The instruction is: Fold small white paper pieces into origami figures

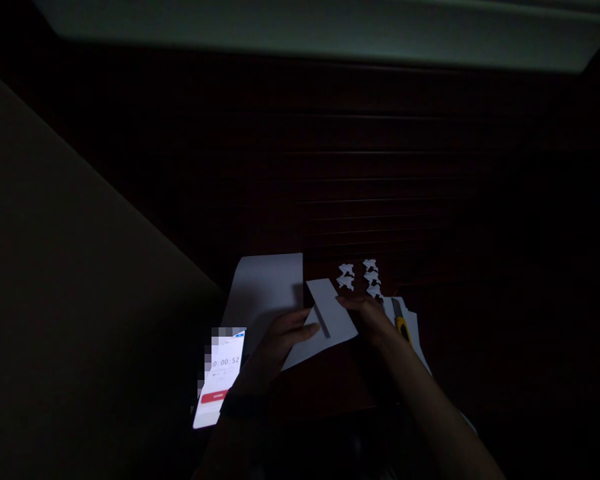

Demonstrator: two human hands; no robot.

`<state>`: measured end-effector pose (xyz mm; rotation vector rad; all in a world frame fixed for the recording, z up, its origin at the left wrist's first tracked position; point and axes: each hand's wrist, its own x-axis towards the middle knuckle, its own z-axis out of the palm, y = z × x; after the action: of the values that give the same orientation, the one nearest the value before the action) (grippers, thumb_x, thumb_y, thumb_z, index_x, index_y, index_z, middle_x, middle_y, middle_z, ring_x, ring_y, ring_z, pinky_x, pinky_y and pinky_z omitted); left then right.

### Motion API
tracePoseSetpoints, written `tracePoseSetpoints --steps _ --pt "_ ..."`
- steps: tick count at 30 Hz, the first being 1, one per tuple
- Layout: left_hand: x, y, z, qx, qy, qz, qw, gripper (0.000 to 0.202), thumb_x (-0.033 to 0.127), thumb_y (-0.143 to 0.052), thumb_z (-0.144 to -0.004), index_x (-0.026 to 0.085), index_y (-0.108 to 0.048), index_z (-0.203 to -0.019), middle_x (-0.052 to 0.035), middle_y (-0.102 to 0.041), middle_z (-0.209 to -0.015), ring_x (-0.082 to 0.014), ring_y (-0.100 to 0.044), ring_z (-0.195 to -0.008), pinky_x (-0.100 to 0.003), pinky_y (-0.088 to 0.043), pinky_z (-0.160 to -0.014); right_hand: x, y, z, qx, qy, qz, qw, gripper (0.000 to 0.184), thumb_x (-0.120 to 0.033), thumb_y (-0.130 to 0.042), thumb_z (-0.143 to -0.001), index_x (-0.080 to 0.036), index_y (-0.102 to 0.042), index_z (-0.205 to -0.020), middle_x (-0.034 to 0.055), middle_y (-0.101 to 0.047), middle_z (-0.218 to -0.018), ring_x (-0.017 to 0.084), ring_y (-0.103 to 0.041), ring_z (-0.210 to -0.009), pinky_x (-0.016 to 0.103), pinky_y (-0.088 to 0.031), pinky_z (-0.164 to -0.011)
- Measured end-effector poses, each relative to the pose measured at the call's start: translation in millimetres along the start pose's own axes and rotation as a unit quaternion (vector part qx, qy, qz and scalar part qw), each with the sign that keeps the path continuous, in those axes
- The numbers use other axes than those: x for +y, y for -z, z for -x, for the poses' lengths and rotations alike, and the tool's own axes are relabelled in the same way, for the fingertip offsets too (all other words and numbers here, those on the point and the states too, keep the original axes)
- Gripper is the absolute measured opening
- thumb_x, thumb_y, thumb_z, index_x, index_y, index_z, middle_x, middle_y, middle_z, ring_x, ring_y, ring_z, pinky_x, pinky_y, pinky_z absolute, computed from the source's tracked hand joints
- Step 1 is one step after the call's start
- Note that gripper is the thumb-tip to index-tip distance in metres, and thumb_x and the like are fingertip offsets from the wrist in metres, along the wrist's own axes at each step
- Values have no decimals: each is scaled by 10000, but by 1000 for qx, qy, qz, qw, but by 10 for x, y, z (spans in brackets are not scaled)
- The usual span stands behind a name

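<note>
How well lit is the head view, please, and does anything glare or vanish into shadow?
Head view: very dim overall; the phone screen glares brightest; the white sheet touched by the left hand and right hand, and the small folded papers, read clearly; the dark table sinks into shadow; the yellow knife is just visible.

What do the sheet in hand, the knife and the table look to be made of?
Sheet: thin white paper, matte. It holds a sharp crease between the left hand and the right hand.
Knife: yellow body, probably plastic. The dark strip may be metal, but it is too dim to be sure.
Table: dark, seemingly wooden slats, judging by the parallel lines.
</note>
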<state>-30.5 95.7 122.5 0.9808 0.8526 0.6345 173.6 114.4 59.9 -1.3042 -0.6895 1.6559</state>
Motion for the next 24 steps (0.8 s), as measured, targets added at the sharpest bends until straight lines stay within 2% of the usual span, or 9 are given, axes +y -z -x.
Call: tracePoseSetpoints --steps 3,7,10,15,19,24 --pt "-122 49 -93 11 -16 -34 999 461 251 -675 -686 133 -592 -1124 -113 -677 -1019 -249 -644 -882 -376 -477 -798 19 -17 26 -6 25 57 998 357 -451 -714 -622 -99 -692 -680 73 -667 -652 157 -571 -561 276 -415 -555" --pt "-329 113 -249 76 -62 -106 990 361 179 -709 -605 127 -653 -957 -107 -685 -1003 -270 -629 -919 -359 -482 -791 40 -59 71 -53 72 118 989 368 -478 -684 -655 -112 -687 -619 46 -643 -609 120 -519 -529 251 -382 -540" --pt "-403 136 -298 112 -81 -157 978 307 181 -694 -607 132 -671 -910 -101 -692 -980 -274 -629 -913 -336 -488 -755 37 -79 100 -88 78 135 984 365 -482 -675 -666 -119 -692 -628 23 -624 -590 106 -493 -523 241 -366 -540" --pt "-401 154 -281 162 -64 -188 967 238 269 -680 -629 143 -687 -831 -89 -711 -862 -264 -650 -804 -302 -490 -639 38 -67 102 -95 81 159 979 365 -487 -686 -647 -126 -685 -599 3 -597 -540 98 -458 -489 235 -333 -510" --pt "-377 149 -282 167 -42 -186 967 246 315 -687 -623 138 -687 -794 -90 -711 -797 -272 -650 -783 -303 -486 -613 47 -62 91 -77 84 178 977 365 -486 -692 -637 -121 -692 -613 6 -611 -553 105 -466 -493 237 -329 -506" --pt "-370 138 -295 166 -50 -177 969 231 341 -647 -679 140 -677 -788 -88 -708 -807 -251 -647 -746 -301 -478 -614 58 -60 78 -71 97 191 974 368 -490 -671 -660 -123 -698 -631 12 -623 -573 111 -480 -511 239 -329 -518"
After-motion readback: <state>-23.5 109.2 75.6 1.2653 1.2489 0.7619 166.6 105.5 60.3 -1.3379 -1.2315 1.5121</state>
